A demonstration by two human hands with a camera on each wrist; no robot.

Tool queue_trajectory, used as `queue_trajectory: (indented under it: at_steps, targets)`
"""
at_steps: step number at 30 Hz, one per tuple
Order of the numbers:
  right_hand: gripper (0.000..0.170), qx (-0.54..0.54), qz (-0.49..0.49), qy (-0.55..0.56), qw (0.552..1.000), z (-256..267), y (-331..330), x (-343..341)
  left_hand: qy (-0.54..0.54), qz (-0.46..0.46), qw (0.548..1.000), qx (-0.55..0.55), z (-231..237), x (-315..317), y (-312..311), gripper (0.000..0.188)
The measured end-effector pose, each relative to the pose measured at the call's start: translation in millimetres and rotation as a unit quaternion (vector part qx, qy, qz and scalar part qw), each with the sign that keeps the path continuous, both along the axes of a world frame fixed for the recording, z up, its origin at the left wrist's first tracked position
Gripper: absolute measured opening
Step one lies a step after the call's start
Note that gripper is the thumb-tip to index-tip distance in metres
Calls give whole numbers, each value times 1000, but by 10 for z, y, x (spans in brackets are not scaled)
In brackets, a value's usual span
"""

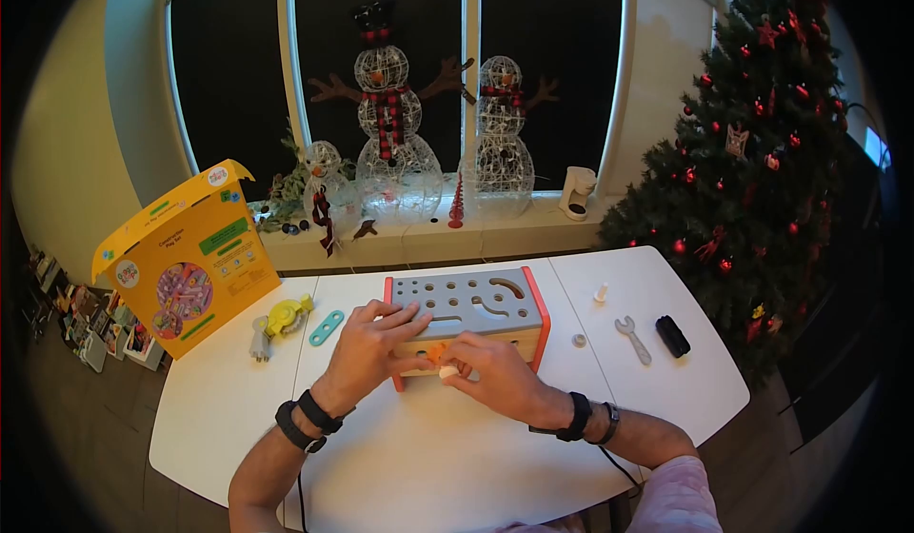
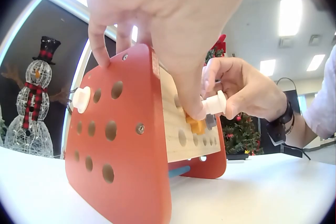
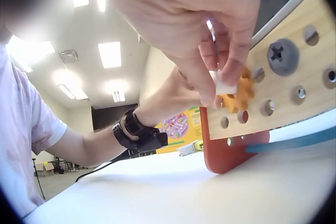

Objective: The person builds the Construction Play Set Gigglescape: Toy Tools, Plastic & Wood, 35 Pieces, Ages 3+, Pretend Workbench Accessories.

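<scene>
A toy workbench (image 1: 457, 290) with a grey holed top, a wooden front panel (image 3: 294, 98) and red sides (image 2: 123, 129) stands on the white table. My left hand (image 1: 376, 343) grips its near left edge, fingers over the top and thumb down the front at an orange gear (image 3: 244, 94). The gear lies against the wooden panel. Between thumb and fingers, my right hand (image 1: 500, 376) pinches a white toy screw (image 2: 215, 103) right at the gear. A grey screw head (image 3: 283, 57) sits in the panel beside it; another white screw head (image 2: 81, 99) shows on the red side.
Left on the table are a yellow-green and grey toy tool (image 1: 286, 316), a teal holed strip (image 1: 327, 328) and a yellow box (image 1: 190, 266). Rightward lie a white peg (image 1: 601, 293), a small grey piece (image 1: 579, 341), a grey wrench (image 1: 632, 341) and a black object (image 1: 672, 337).
</scene>
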State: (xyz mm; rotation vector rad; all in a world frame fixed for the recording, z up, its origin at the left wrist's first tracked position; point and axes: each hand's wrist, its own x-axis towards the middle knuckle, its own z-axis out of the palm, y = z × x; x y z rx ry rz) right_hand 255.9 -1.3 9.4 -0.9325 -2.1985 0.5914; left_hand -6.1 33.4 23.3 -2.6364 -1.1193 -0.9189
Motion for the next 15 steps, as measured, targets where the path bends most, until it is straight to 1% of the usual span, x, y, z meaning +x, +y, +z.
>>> queue_trajectory:
  at_steps: [1, 3, 4, 6, 7, 9, 12, 13, 15]
  targets:
    - [23, 0, 0, 0, 1000, 26, -16, -9, 2, -4, 1000, -2, 1, -6, 0, 76]
    - [43, 117, -62, -67, 989, 134, -60, -35, 2, -5, 1000, -7, 5, -9, -11, 77]
    - [43, 118, -61, -68, 989, 179, -62, -36, 2, -6, 1000, -13, 8, -9, -18, 78]
    - [64, 175, -112, -115, 971, 250, -51, -23, 2, -6, 1000, -12, 11, -13, -26, 79]
    - [64, 174, -113, -116, 971, 241, -3, 8, 4, -7, 1000, -12, 12, -8, -30, 79]
    - [77, 157, -70, -135, 976, 183, 120, 76, 3, -8, 1000, -13, 21, 2, -47, 79]
    - [73, 135, -57, -122, 982, 197, 145, 71, 5, -12, 1000, -1, -16, -19, -20, 78]
    - [73, 135, -57, -122, 982, 207, 151, 71, 7, -17, 1000, 12, -32, -23, -14, 77]
    - [74, 129, -63, -139, 980, 226, 155, 79, 7, -12, 1000, 2, 8, -3, -47, 79]
